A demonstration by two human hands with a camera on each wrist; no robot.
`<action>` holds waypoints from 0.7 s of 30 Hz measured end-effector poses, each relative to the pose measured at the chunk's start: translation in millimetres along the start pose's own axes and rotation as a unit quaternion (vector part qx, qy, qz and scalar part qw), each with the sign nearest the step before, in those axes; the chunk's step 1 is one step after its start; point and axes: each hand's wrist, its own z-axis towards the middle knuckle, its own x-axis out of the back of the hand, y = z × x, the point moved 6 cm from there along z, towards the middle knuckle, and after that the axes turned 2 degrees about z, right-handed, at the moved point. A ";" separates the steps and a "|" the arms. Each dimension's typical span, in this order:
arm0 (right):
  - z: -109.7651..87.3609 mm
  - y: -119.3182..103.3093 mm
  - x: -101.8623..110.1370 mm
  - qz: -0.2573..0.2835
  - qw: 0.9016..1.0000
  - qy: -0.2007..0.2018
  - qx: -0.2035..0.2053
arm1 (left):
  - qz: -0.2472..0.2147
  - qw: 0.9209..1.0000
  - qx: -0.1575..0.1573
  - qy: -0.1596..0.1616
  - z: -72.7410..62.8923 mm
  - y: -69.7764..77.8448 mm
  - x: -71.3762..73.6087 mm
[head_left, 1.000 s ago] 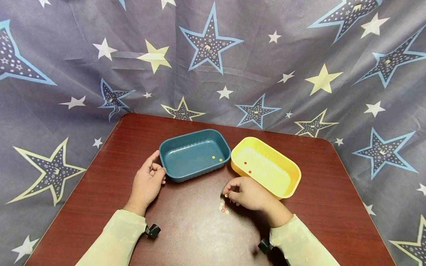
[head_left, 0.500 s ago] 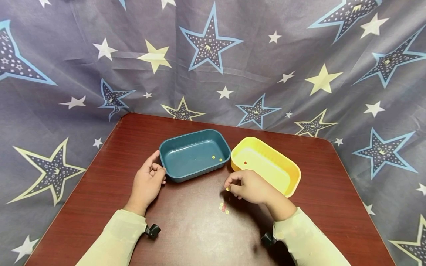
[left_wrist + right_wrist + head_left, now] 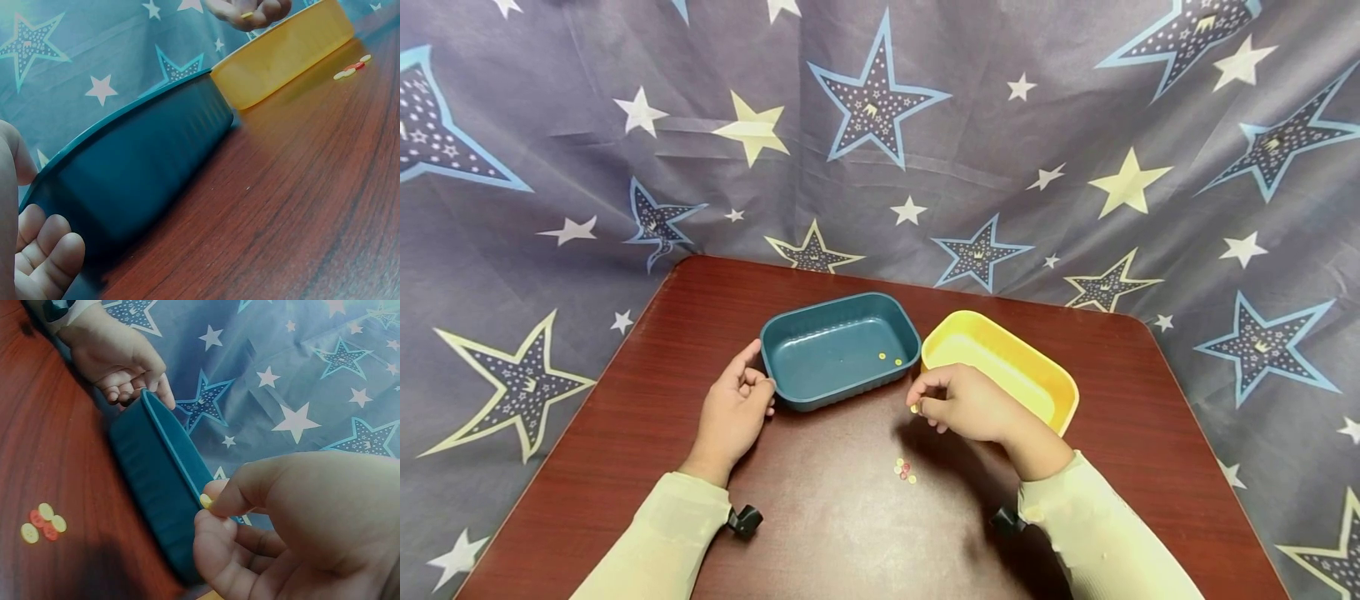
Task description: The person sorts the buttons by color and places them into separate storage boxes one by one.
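Observation:
Between thumb and fingertips, my right hand [image 3: 964, 403] pinches a small yellow button [image 3: 206, 500]. It is raised over the near left end of the yellow tray [image 3: 1060, 392], close to the teal tray. My left hand [image 3: 732, 410] grips the left end of the teal tray [image 3: 820, 398], thumb and index finger at its rim and the other fingers curled. Two yellow buttons [image 3: 882, 356] lie inside the teal tray, toward its right end. On the table, a small cluster of yellow and red buttons [image 3: 45, 522] lies in front of the trays. My right hand hides part of the yellow tray's inside.
Both trays stand side by side on a reddish-brown wooden table [image 3: 820, 517], their ends nearly touching. A grey curtain with stars [image 3: 880, 192] hangs behind the table and along its sides. Black wrist cameras [image 3: 747, 522] sit at both cuffs.
My right hand has risen away from the button cluster with the yellow button, toward the trays, and now covers the red buttons seen earlier in the yellow tray. My left hand stays put.

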 end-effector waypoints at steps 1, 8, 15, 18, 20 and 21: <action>1.1 -0.4 1.0 0.002 1.000 0.000 -0.001 | 0.001 1.000 0.000 0.001 0.1 -0.4 -0.1; 9.7 -6.5 7.8 0.016 1.000 0.010 0.001 | 0.004 1.000 0.002 0.002 -0.7 1.0 0.3; 21.3 -9.3 14.0 0.023 1.000 0.018 -0.003 | 0.013 1.000 0.007 0.001 0.6 1.1 1.6; 25.8 -8.7 16.1 0.022 1.000 0.017 -0.012 | 0.010 1.000 0.010 -0.002 0.7 0.3 0.6; 29.1 -7.6 17.2 0.021 0.999 0.016 -0.018 | 0.008 1.000 0.009 -0.002 0.6 -0.1 -0.1; 30.8 -7.0 17.7 0.024 0.999 0.014 -0.021 | 0.007 1.000 0.008 -0.003 0.6 -0.3 -0.5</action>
